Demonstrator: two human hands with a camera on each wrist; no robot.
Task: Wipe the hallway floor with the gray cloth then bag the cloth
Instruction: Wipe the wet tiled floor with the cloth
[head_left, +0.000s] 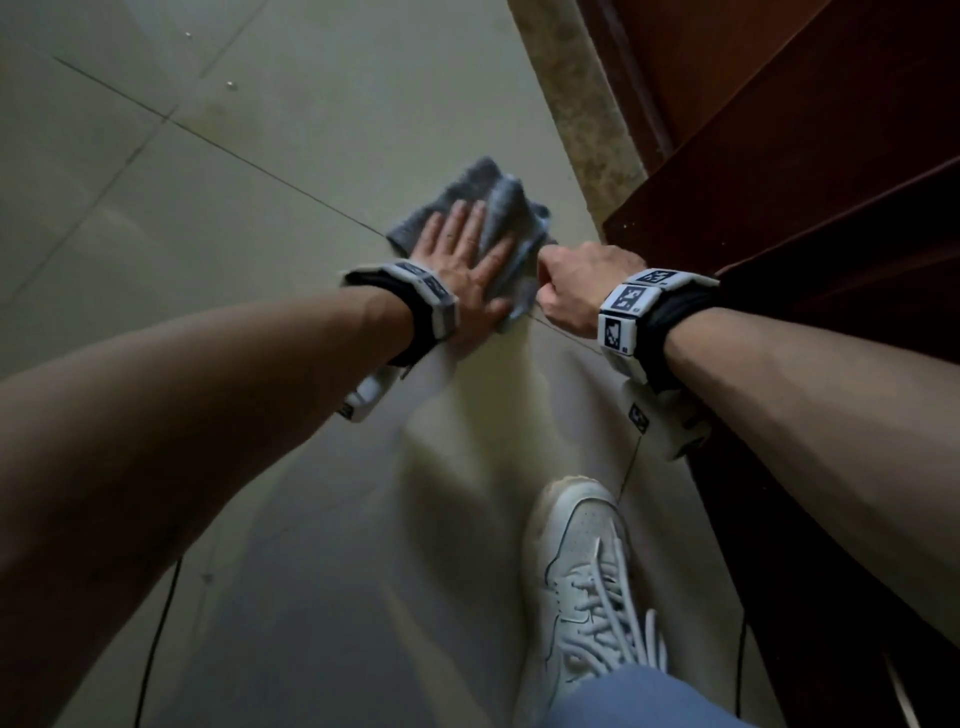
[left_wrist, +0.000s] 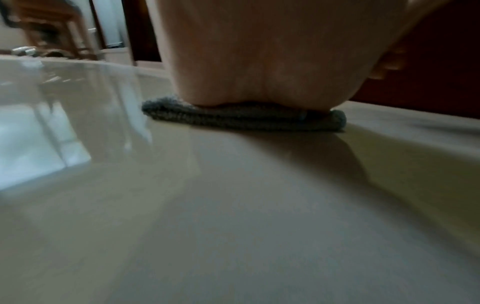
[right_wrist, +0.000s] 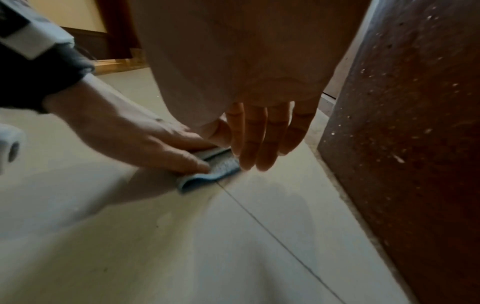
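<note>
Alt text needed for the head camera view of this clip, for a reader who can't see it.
A left hand presses flat on a crumpled gray cloth on a pale tiled floor, while the right hand grips the cloth's near edge. A dark red wooden door frame runs along the right, and a white sneaker shows below.

Both bare forearms reach forward and down from the lower corners of the head view, each wrist wearing a black band with white marker-printed blocks. The left hand (head_left: 464, 270) lies palm down with fingers straight and slightly spread, pressing flat. The right hand (head_left: 569, 283) is just beside it, knuckles up; in the right-wrist view its fingers (right_wrist: 262, 135) hang downward, close together and only slightly bent, their tips near the left hand's thumb (right_wrist: 187, 160). Whether they pinch anything cannot be told.
</note>
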